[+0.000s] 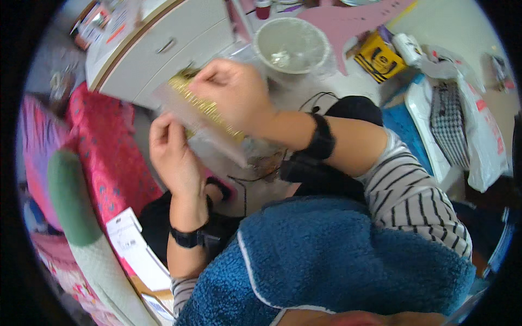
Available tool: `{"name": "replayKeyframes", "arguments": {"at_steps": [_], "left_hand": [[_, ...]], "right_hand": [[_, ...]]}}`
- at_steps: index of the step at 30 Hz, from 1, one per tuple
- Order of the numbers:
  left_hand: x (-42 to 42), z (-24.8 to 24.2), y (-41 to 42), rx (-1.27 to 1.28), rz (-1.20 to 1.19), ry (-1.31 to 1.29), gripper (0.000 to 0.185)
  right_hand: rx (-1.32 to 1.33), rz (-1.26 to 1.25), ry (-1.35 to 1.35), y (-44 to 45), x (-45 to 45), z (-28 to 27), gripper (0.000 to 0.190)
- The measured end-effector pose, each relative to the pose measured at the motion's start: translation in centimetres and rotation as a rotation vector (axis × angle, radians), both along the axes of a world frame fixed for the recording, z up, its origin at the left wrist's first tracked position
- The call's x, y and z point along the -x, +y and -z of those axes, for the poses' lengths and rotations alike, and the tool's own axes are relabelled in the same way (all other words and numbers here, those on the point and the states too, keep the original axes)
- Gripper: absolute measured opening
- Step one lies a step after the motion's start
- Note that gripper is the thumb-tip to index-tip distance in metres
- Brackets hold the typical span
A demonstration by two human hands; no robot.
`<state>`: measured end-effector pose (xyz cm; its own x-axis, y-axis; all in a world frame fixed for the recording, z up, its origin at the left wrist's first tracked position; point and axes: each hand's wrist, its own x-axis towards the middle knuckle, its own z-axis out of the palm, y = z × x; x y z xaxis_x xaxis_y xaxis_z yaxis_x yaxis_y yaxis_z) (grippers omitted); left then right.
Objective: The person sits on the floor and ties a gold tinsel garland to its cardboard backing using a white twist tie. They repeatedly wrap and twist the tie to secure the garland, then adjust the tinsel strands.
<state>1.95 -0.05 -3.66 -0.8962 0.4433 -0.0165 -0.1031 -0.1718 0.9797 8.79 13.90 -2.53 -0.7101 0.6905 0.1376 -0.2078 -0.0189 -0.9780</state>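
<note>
Both hands are raised in front of me around a pale, translucent plastic packet or sheet (212,136) with a band of shiny gold marks or strands (206,106) along it. Blur hides what the gold pieces are. My left hand (173,153) pinches the lower left edge between thumb and fingertips. On the upper side, my right hand (234,95) has its fingertips pressed together at the gold band and covers part of it. I cannot tell whether it grips the packet itself or a small piece. Each wrist wears a black band.
A white bin (291,69) lined with clear plastic stands beyond my right hand. White drawers (167,53) rise behind the packet. Pink cloth (108,150) and a green-and-white cushion (73,199) lie left. A yellow box (379,57) and plastic bag (483,138) sit right. A blue fleece (318,252) covers my lap.
</note>
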Motion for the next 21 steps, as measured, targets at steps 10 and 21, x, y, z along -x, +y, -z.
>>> {"name": "replayKeyframes", "arguments": {"at_steps": [10, 21], "left_hand": [[-0.3, -0.9, 0.7, -0.314, 0.029, -0.157, 0.007], [0.1, -1.0, 0.2, -0.414, 0.119, -0.298, 0.008]], "right_hand": [[0.511, -0.259, 0.059, 1.7, -0.6, -1.1, 0.019], [0.655, -0.6, 0.122, 3.8, -0.5, -0.1, 0.023]]}}
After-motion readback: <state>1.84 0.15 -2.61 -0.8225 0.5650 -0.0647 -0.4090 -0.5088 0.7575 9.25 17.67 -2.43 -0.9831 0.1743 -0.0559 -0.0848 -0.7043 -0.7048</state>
